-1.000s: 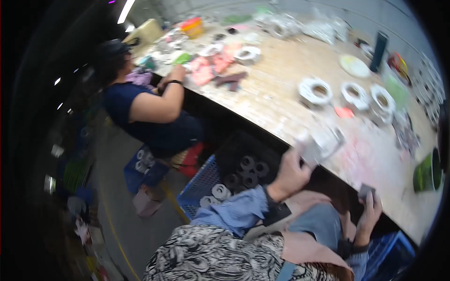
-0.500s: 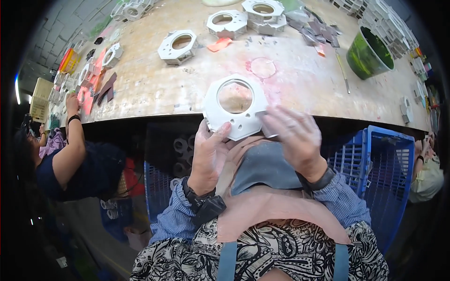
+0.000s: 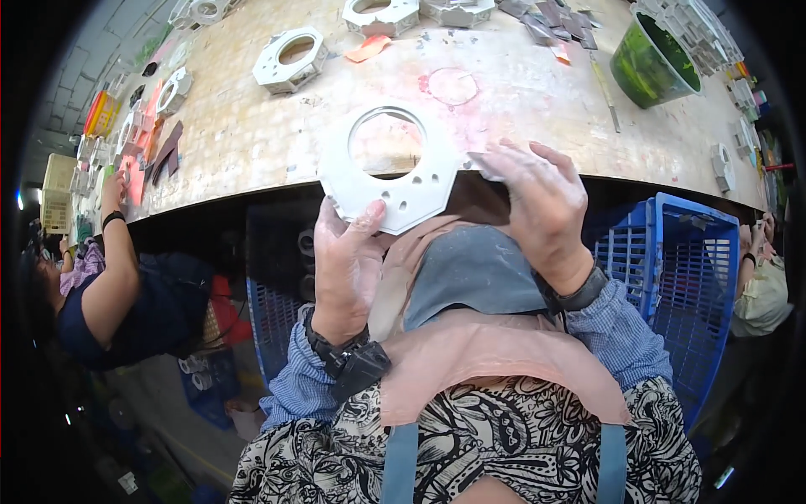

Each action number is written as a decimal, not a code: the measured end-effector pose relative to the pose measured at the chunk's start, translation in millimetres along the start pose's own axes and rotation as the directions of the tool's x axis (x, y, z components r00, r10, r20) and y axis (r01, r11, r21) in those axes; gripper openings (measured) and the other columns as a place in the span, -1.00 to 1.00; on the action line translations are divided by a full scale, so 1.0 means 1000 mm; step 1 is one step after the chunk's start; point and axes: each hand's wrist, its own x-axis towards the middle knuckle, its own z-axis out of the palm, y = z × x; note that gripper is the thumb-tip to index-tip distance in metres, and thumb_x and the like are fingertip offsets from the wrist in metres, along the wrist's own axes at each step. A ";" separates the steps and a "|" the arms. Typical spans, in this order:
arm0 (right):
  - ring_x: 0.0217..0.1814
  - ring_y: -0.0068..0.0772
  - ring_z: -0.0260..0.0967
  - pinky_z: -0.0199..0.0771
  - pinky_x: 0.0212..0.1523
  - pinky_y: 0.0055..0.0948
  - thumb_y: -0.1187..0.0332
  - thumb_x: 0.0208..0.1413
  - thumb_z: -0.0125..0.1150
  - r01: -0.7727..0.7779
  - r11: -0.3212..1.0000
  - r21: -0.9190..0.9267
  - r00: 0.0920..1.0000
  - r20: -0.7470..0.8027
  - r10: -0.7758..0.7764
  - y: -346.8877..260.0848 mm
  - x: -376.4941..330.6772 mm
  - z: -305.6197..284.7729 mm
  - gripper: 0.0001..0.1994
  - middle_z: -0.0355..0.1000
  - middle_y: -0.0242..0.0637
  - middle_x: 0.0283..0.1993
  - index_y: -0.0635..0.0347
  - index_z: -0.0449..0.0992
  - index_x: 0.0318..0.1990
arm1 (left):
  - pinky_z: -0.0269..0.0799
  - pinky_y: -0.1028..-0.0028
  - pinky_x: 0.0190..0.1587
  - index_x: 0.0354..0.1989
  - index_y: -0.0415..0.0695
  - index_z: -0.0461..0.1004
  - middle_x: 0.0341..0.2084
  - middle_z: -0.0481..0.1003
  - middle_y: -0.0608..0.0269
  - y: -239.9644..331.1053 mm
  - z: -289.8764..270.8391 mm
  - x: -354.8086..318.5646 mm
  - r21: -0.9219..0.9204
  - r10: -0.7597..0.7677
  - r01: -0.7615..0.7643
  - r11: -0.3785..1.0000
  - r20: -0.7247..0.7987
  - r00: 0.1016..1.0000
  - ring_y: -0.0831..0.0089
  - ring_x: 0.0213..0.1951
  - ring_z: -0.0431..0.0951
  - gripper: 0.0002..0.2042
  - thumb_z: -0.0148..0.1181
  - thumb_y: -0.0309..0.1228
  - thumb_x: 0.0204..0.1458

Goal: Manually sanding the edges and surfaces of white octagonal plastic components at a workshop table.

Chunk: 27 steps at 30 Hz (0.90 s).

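Worn and paint-stained, the tabotop is no phrase I use: the tabletop (image 3: 252, 143) before me is pale, scuffed and blotched pink, with its near edge running across at about my chest. My left hand (image 3: 348, 265) is closed on the lower rim of a white octagonal ring (image 3: 390, 181), thumb on the face, fingers behind; the ring sits upright over the tabletop edge. My right hand (image 3: 537, 210) is half open, fingers spread, pinching a small grey piece (image 3: 485, 166) against the ring's edge at 3 o'clock. I judge the ring light, stiff and likely brittle at its thin corners; the flat rim between the small holes is the sound place to hold.

Similar white rings (image 3: 290, 59) lie at 11 o'clock, a green bowl (image 3: 651, 55) at 1 o'clock, grey scraps (image 3: 546, 17) at 12. A blue crate (image 3: 680, 269) stands at 4 o'clock. Another person's arm (image 3: 117, 269) works at 9 o'clock, well apart. Nothing obstructs my hands.
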 end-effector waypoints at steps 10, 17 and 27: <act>0.09 -0.47 0.38 0.37 0.10 -0.47 0.45 0.21 0.10 -0.596 -0.312 0.740 0.628 0.671 0.394 -0.005 -0.010 0.004 -0.71 0.42 -0.19 0.13 0.44 0.47 0.02 | 0.34 0.03 0.20 0.26 -0.37 0.09 0.11 0.35 -0.10 -0.005 0.001 -0.005 -0.095 -0.020 0.024 0.995 0.045 0.999 0.09 0.13 0.43 -0.44 0.08 -0.44 0.09; 0.03 -0.48 0.41 0.43 0.03 -0.44 0.41 0.22 0.10 -0.576 -0.362 0.733 0.653 0.679 0.336 -0.009 -0.019 0.012 -0.68 0.45 -0.18 0.07 0.39 0.44 0.08 | 0.36 0.12 0.19 0.24 -0.37 0.13 0.09 0.37 -0.08 -0.006 0.009 -0.007 -0.129 -0.088 0.099 0.987 0.092 0.992 0.17 0.10 0.45 -0.45 0.10 -0.45 0.07; -0.04 -0.47 0.45 0.44 0.06 -0.38 0.39 0.25 0.06 -0.547 -0.396 0.737 0.609 0.676 0.415 0.014 -0.001 0.006 -0.74 0.48 -0.25 -0.05 0.32 0.43 0.03 | 0.14 0.20 0.30 0.25 -0.34 0.12 0.19 0.28 -0.07 -0.016 -0.006 -0.005 -0.442 -0.217 0.354 0.824 0.330 0.919 0.16 0.20 0.31 -0.36 0.01 -0.11 0.11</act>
